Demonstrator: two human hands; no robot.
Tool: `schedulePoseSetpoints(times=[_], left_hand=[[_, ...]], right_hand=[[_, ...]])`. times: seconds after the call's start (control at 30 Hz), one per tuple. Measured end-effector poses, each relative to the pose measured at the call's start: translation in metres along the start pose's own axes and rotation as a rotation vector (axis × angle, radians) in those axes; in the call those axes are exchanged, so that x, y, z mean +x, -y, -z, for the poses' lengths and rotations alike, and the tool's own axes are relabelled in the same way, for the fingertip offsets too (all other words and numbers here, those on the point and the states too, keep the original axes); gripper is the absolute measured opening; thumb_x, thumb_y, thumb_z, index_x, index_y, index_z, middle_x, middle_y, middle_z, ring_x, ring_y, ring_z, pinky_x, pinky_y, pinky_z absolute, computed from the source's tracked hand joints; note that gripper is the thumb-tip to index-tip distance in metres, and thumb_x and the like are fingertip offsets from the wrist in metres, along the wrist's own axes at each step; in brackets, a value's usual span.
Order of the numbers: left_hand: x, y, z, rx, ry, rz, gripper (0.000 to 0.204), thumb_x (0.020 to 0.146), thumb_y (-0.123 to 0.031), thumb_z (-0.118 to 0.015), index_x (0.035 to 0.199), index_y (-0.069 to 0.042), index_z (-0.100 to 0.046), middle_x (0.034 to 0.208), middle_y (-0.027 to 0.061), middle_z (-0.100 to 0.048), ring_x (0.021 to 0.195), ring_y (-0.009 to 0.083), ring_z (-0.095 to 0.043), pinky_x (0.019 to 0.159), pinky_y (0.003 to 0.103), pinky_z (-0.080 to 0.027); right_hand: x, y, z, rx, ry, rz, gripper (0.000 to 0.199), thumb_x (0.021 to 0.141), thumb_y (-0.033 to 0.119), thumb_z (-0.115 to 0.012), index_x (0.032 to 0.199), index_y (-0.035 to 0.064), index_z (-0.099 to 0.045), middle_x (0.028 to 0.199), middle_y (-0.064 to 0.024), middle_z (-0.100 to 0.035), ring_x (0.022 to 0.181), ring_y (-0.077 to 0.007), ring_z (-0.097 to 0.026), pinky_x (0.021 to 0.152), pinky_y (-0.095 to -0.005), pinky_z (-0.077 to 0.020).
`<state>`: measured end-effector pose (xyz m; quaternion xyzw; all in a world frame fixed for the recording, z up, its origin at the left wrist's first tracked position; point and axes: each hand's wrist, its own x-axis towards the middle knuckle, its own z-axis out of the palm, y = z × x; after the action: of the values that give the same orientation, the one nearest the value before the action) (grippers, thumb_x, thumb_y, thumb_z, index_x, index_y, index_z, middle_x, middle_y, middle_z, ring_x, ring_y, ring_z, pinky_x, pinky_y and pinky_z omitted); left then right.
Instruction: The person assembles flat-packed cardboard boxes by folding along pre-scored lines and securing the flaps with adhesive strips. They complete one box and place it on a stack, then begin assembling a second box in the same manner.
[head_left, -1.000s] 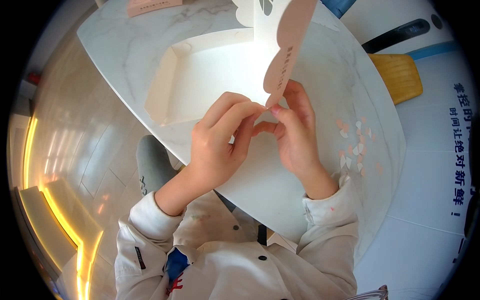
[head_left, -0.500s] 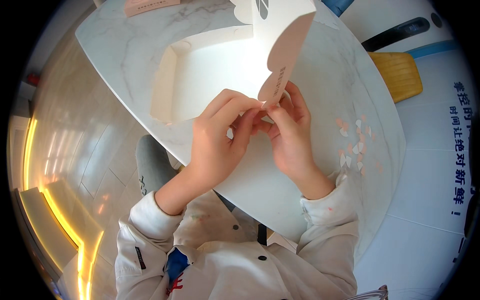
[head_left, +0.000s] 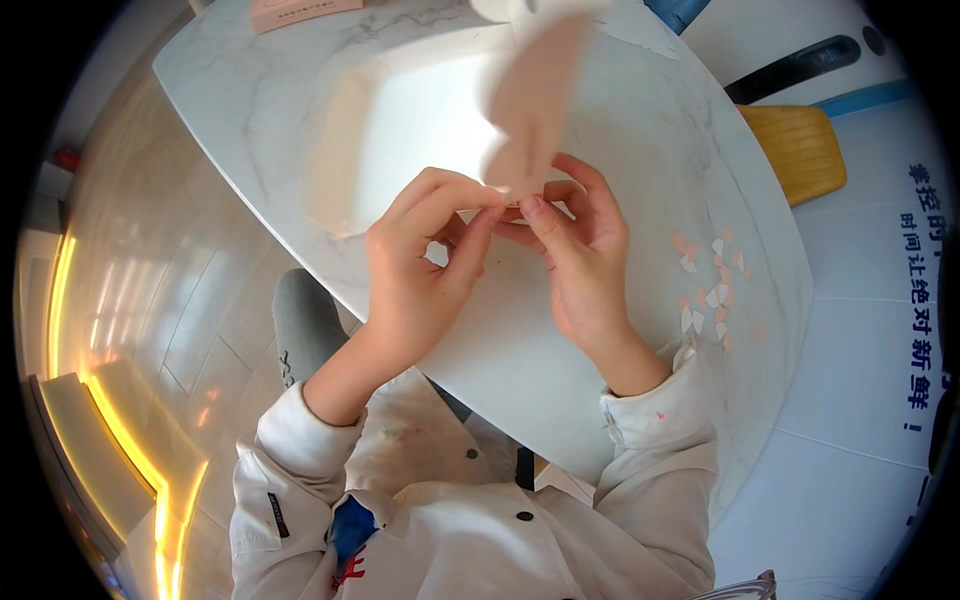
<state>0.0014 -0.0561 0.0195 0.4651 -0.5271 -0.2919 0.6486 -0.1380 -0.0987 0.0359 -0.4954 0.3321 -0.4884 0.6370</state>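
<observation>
A cardboard box [head_left: 345, 160], pale pink outside and white inside, sits open on the table in front of me. Its scalloped lid flap [head_left: 535, 100] stands up at the right of the tray and is smeared by motion. My left hand [head_left: 415, 275] is closed in a pinch at the flap's near tip. Against the same tip, the thumb and fingers of my right hand [head_left: 585, 265] press from the right. The fingertips of both hands almost meet there, partly hiding the edge they grip.
Small pink and white paper scraps [head_left: 712, 298] lie on the marble-patterned table [head_left: 660, 400] right of my hands. A pink carton [head_left: 300, 12] rests at the far left. Beyond the right edge are a wooden chair seat [head_left: 795, 155] and a dark handle-like object [head_left: 795, 68].
The lid flap has swung left and tilted, and the tray has shifted slightly. Both hands remain at its near tip, with the left hand a little farther left.
</observation>
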Motion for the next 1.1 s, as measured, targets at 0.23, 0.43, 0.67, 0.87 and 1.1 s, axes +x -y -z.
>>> schedulePoseSetpoints(times=[0.23, 0.43, 0.67, 0.87, 1.1], left_hand=[[0.002, -0.01, 0.003, -0.086, -0.012, 0.205, 0.007, 0.089, 0.006, -0.063, 0.095, 0.004, -0.065, 0.091, 0.0077, -0.062, 0.055, 0.0108, -0.062, 0.049, 0.022, -0.046], [0.004, -0.009, 0.008, 0.028, 0.048, 0.149, 0.004, 0.089, 0.004, -0.064, 0.093, 0.005, -0.063, 0.09, 0.0089, -0.063, 0.057, 0.0115, -0.063, 0.049, 0.022, -0.047], [0.005, -0.017, 0.008, -0.087, 0.019, 0.209, 0.005, 0.089, 0.004, -0.066, 0.093, 0.004, -0.063, 0.089, 0.0062, -0.066, 0.059, 0.0089, -0.062, 0.05, 0.022, -0.048], [0.002, -0.009, 0.006, -0.023, 0.053, 0.07, 0.011, 0.086, 0.007, -0.066, 0.095, 0.0, -0.064, 0.086, 0.0058, -0.065, 0.059, 0.0099, -0.062, 0.05, 0.022, -0.048], [0.002, -0.005, 0.004, 0.13, 0.071, -0.106, 0.017, 0.083, 0.009, -0.066, 0.095, -0.003, -0.066, 0.082, 0.0056, -0.062, 0.059, 0.0126, -0.06, 0.049, 0.025, -0.048]], right_hand=[[-0.003, -0.002, 0.001, -0.179, -0.016, 0.139, 0.023, 0.094, 0.002, -0.063, 0.115, -0.006, -0.059, 0.099, -0.0132, -0.067, 0.089, -0.0221, -0.07, 0.078, -0.0349, -0.0612], [-0.007, -0.004, -0.004, -0.177, 0.007, 0.247, 0.014, 0.095, -0.001, -0.06, 0.107, -0.0063, -0.058, 0.1, -0.0137, -0.067, 0.085, -0.0203, -0.07, 0.074, -0.0328, -0.0603], [-0.008, -0.002, -0.004, -0.152, 0.019, 0.217, 0.014, 0.094, 0.0, -0.062, 0.106, -0.0056, -0.055, 0.102, -0.0126, -0.064, 0.087, -0.0198, -0.069, 0.074, -0.0329, -0.0607], [-0.008, 0.003, -0.007, -0.046, 0.018, 0.094, 0.023, 0.093, 0.002, -0.063, 0.109, -0.0023, -0.047, 0.104, -0.0111, -0.059, 0.086, -0.021, -0.069, 0.073, -0.0337, -0.0608], [-0.008, 0.004, -0.004, -0.022, 0.016, 0.034, 0.022, 0.094, 0.005, -0.062, 0.108, -0.0007, -0.046, 0.104, -0.0102, -0.056, 0.09, -0.0231, -0.069, 0.073, -0.0351, -0.0613]])
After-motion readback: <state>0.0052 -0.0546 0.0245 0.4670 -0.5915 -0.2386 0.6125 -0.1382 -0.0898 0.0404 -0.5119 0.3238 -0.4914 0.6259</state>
